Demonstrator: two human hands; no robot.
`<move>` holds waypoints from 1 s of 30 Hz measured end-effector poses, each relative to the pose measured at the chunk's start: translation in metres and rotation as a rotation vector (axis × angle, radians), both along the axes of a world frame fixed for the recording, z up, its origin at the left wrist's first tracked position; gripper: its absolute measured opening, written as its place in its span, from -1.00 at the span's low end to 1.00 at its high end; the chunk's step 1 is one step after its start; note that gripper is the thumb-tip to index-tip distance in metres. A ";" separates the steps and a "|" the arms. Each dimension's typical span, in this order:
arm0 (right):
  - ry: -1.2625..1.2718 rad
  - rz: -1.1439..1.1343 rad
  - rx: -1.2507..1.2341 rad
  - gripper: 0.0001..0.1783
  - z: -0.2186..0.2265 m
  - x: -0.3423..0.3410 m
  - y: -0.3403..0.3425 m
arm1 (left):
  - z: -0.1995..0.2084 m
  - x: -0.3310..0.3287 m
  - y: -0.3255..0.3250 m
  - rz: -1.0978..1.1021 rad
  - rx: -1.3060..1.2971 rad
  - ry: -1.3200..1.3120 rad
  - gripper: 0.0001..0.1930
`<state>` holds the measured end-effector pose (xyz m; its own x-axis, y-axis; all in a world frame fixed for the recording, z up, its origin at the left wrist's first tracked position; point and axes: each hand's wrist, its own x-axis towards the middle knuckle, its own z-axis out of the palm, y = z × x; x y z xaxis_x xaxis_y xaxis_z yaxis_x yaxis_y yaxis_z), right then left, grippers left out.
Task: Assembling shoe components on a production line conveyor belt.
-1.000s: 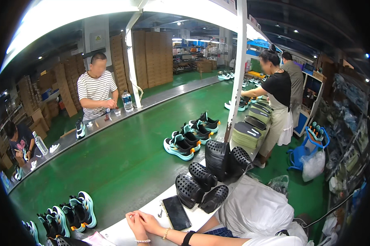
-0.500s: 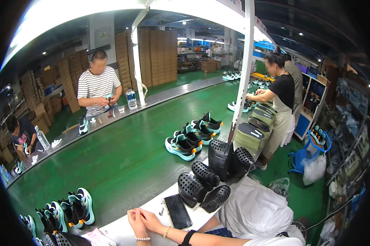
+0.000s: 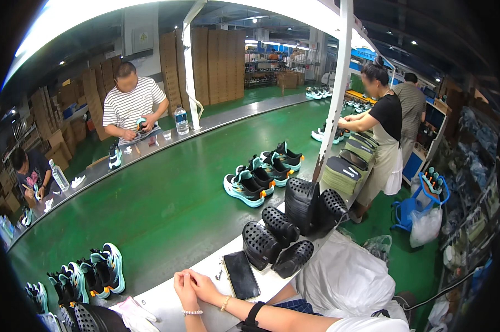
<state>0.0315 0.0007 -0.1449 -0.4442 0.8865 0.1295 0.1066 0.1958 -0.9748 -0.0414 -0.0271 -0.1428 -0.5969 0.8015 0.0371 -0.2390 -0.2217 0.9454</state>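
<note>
My left hand (image 3: 185,287), with a white beaded bracelet at the wrist, rests against my right hand (image 3: 203,287) above the white near edge of the bench. The two are clasped, fingers curled together, and nothing shows between them. A gold-coloured bracelet and a black band circle my right arm. Just right of the hands lies a phone (image 3: 241,275) with a dark screen, beside a small metal item (image 3: 219,273). Past it sit several black perforated clogs (image 3: 261,244). A pale pink-white cloth or glove (image 3: 133,315) lies to the left.
Black-and-turquoise sneakers stand on the green belt (image 3: 156,205), one group (image 3: 244,187) ahead and another (image 3: 107,269) at left. A white post (image 3: 338,83) rises beside the clogs. Co-workers handle shoes across the belt and at right. White plastic sheeting (image 3: 344,271) lies right of my arm.
The view has shifted slightly. My hands stay clasped. Across the belt, the person in stripes bends lower over a shoe; at far right, another person has turned and moved rightward.
</note>
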 end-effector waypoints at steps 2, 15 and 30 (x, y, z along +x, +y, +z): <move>0.038 -0.018 0.058 -0.73 0.001 0.000 0.000 | 0.002 0.000 -0.001 0.010 -0.023 0.007 -0.85; 0.008 -0.026 0.064 -0.73 -0.005 0.001 0.001 | -0.004 0.001 -0.001 0.005 -0.049 -0.009 -0.75; 0.056 0.018 0.032 -0.75 -0.006 -0.006 -0.001 | -0.016 -0.005 -0.004 0.030 -0.056 -0.001 -0.86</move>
<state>0.0251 -0.0006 -0.1510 -0.4511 0.8736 0.1824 0.0481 0.2279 -0.9725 -0.0465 -0.0312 -0.1592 -0.6205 0.7842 -0.0079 -0.2339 -0.1754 0.9563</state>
